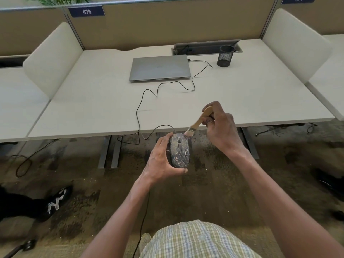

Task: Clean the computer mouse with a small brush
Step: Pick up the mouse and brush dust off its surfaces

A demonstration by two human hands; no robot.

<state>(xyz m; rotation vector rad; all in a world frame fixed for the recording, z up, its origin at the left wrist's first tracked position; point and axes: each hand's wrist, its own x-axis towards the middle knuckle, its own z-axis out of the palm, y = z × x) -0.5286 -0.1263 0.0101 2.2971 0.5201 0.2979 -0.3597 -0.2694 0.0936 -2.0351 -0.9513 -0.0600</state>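
My left hand (161,158) grips a dark, patterned computer mouse (179,151) from its left side and rear, holding it in the air just off the desk's front edge. My right hand (221,127) holds a small wooden-handled brush (199,121). Its pale bristles touch the mouse's front right corner. The mouse's black cable (149,94) loops across the desk toward the laptop.
A closed grey laptop (160,68) lies at the back of the white desk (93,101), with a black mesh pen cup (225,56) to its right. Padded dividers stand on both sides. Below are carpet, desk legs and another person's shoe (55,202) at the left.
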